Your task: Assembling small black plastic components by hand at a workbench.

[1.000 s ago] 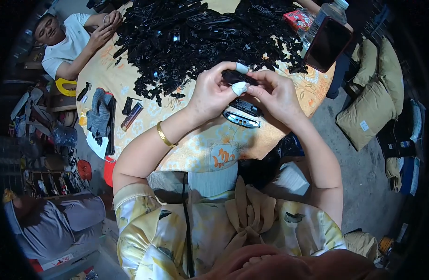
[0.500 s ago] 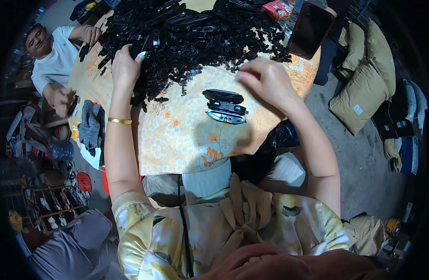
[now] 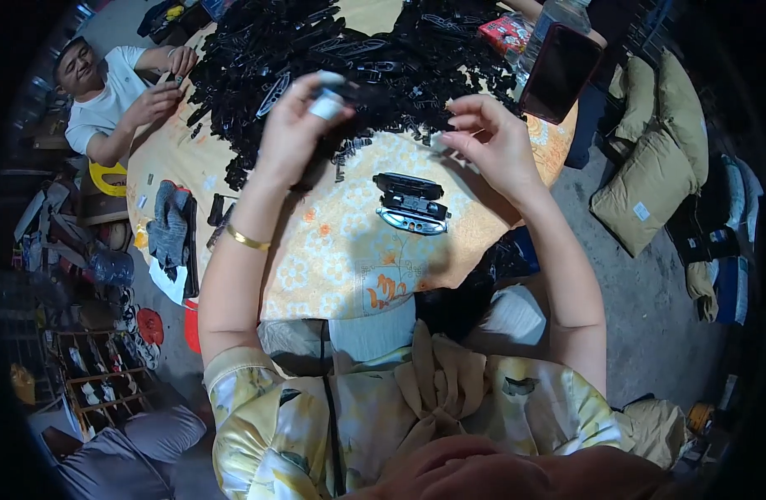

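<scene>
In the head view, the left hand [image 3: 291, 129], with white finger covers [image 3: 326, 106], pinches a dark piece [image 3: 368, 97], which is blurred, above the near part of the pile of black plastic parts [image 3: 350, 52]. The right hand [image 3: 500, 150] is partly opened, its thumb standing apart from the curved fingers. Nearer the body, two black plastic pieces [image 3: 410, 185] and one shiny bluish piece [image 3: 412, 222] lie close together on the flowered tablecloth [image 3: 316, 267].

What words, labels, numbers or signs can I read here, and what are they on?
No text is clear enough to quote.
Tan cushion: white label, too small to read.
Yellow curved object: dark lettering, too small to read surely.
Red patterned packet: any print is too small.
Phone: dark screen, no text visible.
Black parts: none readable.
</scene>
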`<state>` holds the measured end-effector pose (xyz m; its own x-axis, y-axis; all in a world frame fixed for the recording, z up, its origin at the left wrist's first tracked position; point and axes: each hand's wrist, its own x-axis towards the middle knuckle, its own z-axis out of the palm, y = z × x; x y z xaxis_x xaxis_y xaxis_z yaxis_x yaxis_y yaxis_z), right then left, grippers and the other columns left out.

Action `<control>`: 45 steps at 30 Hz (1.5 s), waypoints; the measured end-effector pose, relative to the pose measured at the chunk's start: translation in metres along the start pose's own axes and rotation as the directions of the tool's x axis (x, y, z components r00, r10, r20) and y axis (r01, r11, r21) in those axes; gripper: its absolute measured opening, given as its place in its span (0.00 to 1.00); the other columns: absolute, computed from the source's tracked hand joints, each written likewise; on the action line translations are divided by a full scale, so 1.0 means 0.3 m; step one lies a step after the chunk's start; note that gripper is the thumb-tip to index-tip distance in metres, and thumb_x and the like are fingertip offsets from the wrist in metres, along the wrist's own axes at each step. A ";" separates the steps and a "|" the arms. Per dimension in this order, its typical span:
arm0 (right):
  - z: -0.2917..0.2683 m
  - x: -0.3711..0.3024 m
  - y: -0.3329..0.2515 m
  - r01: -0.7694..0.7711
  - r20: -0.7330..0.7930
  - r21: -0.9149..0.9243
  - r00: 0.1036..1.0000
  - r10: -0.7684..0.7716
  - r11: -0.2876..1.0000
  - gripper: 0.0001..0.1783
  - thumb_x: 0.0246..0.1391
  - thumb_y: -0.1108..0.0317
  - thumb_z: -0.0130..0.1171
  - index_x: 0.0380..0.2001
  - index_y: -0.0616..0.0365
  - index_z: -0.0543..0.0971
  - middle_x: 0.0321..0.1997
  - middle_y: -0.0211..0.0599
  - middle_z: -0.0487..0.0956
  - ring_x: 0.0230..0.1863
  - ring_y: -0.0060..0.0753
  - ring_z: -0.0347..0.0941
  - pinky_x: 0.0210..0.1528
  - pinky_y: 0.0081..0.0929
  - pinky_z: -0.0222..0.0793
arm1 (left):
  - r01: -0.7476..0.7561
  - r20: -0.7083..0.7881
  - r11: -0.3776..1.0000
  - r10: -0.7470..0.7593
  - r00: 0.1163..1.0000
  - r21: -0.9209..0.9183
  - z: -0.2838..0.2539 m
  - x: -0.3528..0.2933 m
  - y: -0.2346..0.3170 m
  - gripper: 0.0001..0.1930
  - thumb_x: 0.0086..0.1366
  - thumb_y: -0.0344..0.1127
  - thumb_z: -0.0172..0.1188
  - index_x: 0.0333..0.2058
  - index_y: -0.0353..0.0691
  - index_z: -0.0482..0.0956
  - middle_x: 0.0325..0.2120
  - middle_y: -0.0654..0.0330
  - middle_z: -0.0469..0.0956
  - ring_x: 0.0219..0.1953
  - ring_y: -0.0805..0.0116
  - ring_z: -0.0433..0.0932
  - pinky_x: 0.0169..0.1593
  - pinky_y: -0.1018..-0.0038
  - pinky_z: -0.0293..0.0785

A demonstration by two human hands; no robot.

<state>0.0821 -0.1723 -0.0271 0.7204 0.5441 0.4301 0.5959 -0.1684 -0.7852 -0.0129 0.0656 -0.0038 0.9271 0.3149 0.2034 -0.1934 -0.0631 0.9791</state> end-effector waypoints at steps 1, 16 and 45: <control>0.003 -0.002 -0.021 -0.046 0.025 0.157 0.999 0.043 0.987 0.10 0.45 0.73 0.64 0.32 0.62 0.75 0.29 0.30 0.76 0.30 0.18 0.73 0.31 0.18 0.71 | 0.048 0.078 0.999 -0.050 0.996 0.023 0.038 -0.020 -0.003 0.14 0.61 0.25 0.53 0.47 0.35 0.70 0.37 0.59 0.74 0.37 0.73 0.77 0.46 0.77 0.75; 0.027 -0.034 -0.052 0.541 -0.060 -0.201 0.825 -0.562 0.816 0.11 0.35 0.79 0.63 0.28 0.58 0.80 0.32 0.36 0.79 0.31 0.35 0.75 0.32 0.28 0.70 | 0.238 0.295 0.949 -0.171 0.940 -0.209 0.161 -0.095 -0.049 0.16 0.62 0.23 0.52 0.49 0.32 0.66 0.41 0.54 0.75 0.41 0.69 0.77 0.47 0.76 0.77; -0.004 -0.010 -0.025 0.080 0.308 -0.114 0.951 -0.041 0.990 0.13 0.46 0.61 0.63 0.29 0.61 0.81 0.25 0.40 0.79 0.25 0.31 0.75 0.30 0.25 0.70 | -0.201 0.098 0.096 0.627 0.773 0.975 -0.158 0.074 -0.007 0.16 0.54 0.28 0.60 0.43 0.35 0.74 0.37 0.49 0.76 0.41 0.50 0.71 0.47 0.63 0.68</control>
<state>0.0759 -0.1737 -0.0221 0.5510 0.7772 0.3040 0.6879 -0.2167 -0.6927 -0.0071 0.1178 -0.0013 0.6265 0.1113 0.7714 0.1077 -0.9926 0.0558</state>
